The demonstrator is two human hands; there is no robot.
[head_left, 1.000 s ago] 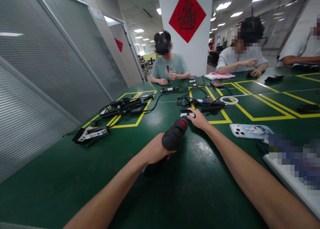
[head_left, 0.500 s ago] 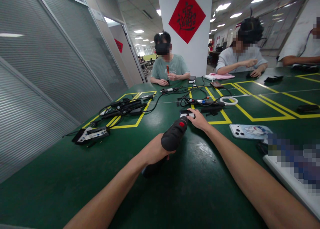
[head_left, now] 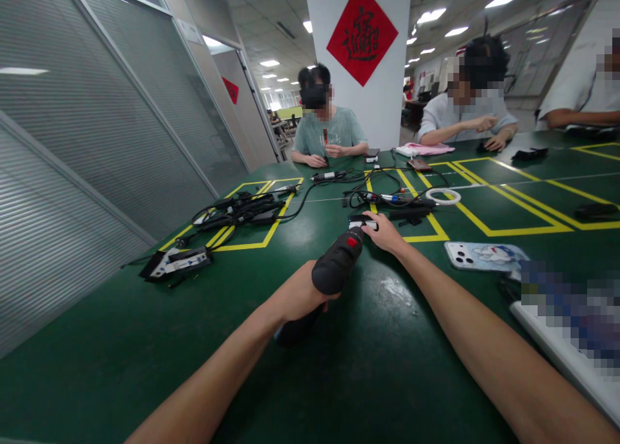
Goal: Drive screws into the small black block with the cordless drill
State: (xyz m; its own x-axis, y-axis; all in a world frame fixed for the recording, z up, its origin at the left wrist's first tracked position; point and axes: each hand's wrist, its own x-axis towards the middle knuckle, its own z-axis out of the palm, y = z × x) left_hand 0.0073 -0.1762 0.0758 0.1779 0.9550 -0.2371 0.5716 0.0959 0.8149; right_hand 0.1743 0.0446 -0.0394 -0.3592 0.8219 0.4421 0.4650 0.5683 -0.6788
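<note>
My left hand (head_left: 304,290) is wrapped round the grip of a black cordless drill (head_left: 334,264) with a red switch on top. The drill's front end points away from me, at a small black and white part (head_left: 362,222). My right hand (head_left: 386,233) grips that part from the right, with thumb and fingers closed on its edge. Whether the drill's tip touches the part is hidden behind the drill body. The part's exact kind does not show.
On the green table (head_left: 232,360), a tangle of black cables (head_left: 242,208) lies left and more tools and cables (head_left: 392,200) lie beyond my right hand. A phone (head_left: 484,255) and a white ring (head_left: 443,196) are to the right. Several people sit across the table.
Both hands, the drill and the part stay almost exactly where they were. The person on the right has turned their head slightly.
</note>
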